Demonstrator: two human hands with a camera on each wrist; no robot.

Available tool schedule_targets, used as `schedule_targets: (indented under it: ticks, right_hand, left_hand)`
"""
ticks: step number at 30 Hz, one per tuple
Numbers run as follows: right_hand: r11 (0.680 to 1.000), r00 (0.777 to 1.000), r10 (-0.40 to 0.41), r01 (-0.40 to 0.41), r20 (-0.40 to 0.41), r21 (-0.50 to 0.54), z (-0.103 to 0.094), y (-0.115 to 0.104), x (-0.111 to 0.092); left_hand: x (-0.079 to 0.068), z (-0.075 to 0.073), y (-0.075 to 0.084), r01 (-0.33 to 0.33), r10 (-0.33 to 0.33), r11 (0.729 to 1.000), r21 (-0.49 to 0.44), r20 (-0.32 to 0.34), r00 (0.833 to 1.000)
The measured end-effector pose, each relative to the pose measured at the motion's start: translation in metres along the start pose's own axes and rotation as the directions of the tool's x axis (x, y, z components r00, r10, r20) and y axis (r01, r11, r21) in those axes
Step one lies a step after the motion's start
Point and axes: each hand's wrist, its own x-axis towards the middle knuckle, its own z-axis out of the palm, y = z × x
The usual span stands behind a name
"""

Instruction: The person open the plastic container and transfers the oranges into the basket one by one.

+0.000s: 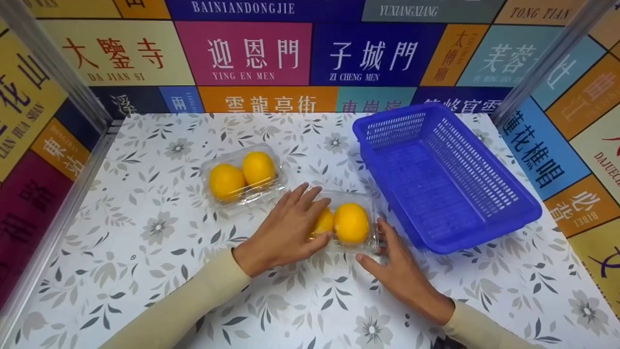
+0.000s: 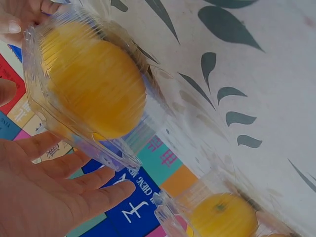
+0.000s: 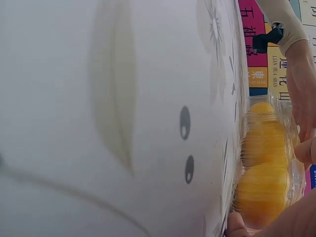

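Observation:
A clear plastic box [image 1: 373,228] holding two orange fruits [image 1: 351,223] rests on the table. My left hand [image 1: 286,232] is over its left part, fingers spread and fairly straight, partly hiding one fruit. In the left wrist view, those fingers [image 2: 94,182] extend beside the clear wall. At the box's right end is my right hand [image 1: 402,271], its fingers along that end and the thumb apart, nearer me. The right wrist view has the fruits [image 3: 261,192] through the ribbed plastic. Behind and left sits a second clear box [image 1: 271,189] with two more orange fruits [image 1: 226,182].
A blue plastic basket [image 1: 431,232] with slotted sides stands at the right, close to my right hand. The table [image 1: 121,291] has a floral-patterned cover. Colourful panels with lettering [image 1: 247,53] rise behind and at both sides, with metal posts [image 1: 63,68] at the corners.

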Motion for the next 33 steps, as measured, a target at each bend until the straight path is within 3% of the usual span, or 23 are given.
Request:
schedule_targets:
  ticks: [14, 21, 33]
  right_hand:
    - [0.999, 1.000, 0.024, -0.024, 0.004, 0.036, 0.004, 0.001, -0.001]
    - [0.999, 1.000, 0.012, -0.012, -0.004, 0.046, 0.006, 0.002, -0.001]
    - [0.998, 1.000, -0.017, 0.018, -0.012, 0.065, 0.006, 0.003, -0.002]
  left_hand:
    - [0.004, 0.005, 0.007, -0.046, 0.045, 0.999, 0.025, 0.027, 0.999]
    - [0.007, 0.009, 0.010, -0.069, 0.067, 0.992, 0.109, 0.020, 0.998]
    - [0.010, 0.013, 0.013, -0.117, 0.108, 0.982, 0.149, 0.069, 0.992]
